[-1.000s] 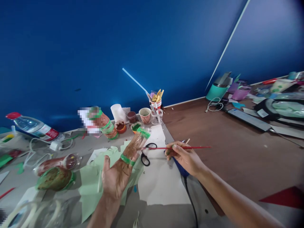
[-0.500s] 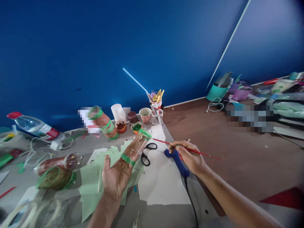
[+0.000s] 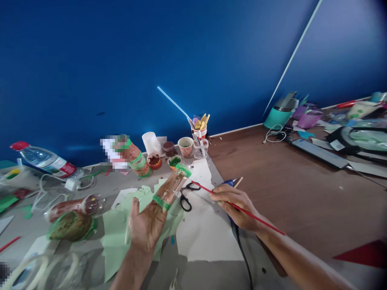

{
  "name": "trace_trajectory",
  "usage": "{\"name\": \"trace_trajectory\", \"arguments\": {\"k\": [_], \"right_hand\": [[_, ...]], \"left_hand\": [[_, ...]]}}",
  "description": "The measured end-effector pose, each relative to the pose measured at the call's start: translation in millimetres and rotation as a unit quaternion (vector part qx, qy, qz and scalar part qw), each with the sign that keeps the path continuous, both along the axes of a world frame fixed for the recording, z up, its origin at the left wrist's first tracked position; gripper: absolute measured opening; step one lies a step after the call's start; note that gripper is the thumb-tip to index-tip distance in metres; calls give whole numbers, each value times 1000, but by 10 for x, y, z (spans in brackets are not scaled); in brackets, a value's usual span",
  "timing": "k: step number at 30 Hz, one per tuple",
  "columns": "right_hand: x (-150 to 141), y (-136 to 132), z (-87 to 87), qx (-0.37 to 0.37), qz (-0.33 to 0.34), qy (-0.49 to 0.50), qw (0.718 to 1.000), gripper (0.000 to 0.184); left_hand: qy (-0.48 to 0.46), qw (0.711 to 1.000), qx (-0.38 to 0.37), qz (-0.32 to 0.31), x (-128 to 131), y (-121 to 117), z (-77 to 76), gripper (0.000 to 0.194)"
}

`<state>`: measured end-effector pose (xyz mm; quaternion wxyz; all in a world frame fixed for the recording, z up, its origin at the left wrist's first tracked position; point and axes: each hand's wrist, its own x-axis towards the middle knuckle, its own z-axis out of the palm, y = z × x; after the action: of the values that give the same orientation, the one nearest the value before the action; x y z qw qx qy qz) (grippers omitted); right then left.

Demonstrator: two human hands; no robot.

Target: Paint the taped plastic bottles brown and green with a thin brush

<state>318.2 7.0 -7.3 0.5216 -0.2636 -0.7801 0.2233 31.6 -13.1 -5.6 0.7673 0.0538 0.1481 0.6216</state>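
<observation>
My left hand [image 3: 145,228] is raised palm up with its fingers pushed inside a clear plastic bottle piece [image 3: 171,186], which is smeared with brown paint and banded in green. My right hand [image 3: 234,204] pinches a thin red paintbrush [image 3: 248,212]. The brush tip points at the upper part of the bottle piece, close to its green rim. Below both hands lie white paper [image 3: 205,225] and light green paper [image 3: 117,233].
Black scissors [image 3: 185,197] and a blue glue gun [image 3: 232,183] lie on the paper. Small paint cups [image 3: 174,162], a cup of tools [image 3: 199,131], painted bottles [image 3: 72,206] and a water bottle [image 3: 42,158] crowd the grey table. Clutter fills the brown floor at right.
My right hand has swung the red brush: its tip went from level to slanted toward the bottle piece and now rests near its rim. My left hand has held steady.
</observation>
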Motion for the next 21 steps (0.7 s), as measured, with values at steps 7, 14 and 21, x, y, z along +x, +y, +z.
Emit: {"name": "trace_trajectory", "arguments": {"k": [7, 14, 21], "right_hand": [[-59, -27, 42, 6, 18, -4, 1000, 31], [-79, -39, 75, -43, 66, 30, 996, 25], [-64, -46, 31, -77, 44, 22, 996, 24]], "left_hand": [[16, 998, -58, 20, 21, -9, 19, 81], [34, 995, -82, 46, 45, -19, 57, 82], [32, 996, -75, 26, 78, -22, 87, 79]]}}
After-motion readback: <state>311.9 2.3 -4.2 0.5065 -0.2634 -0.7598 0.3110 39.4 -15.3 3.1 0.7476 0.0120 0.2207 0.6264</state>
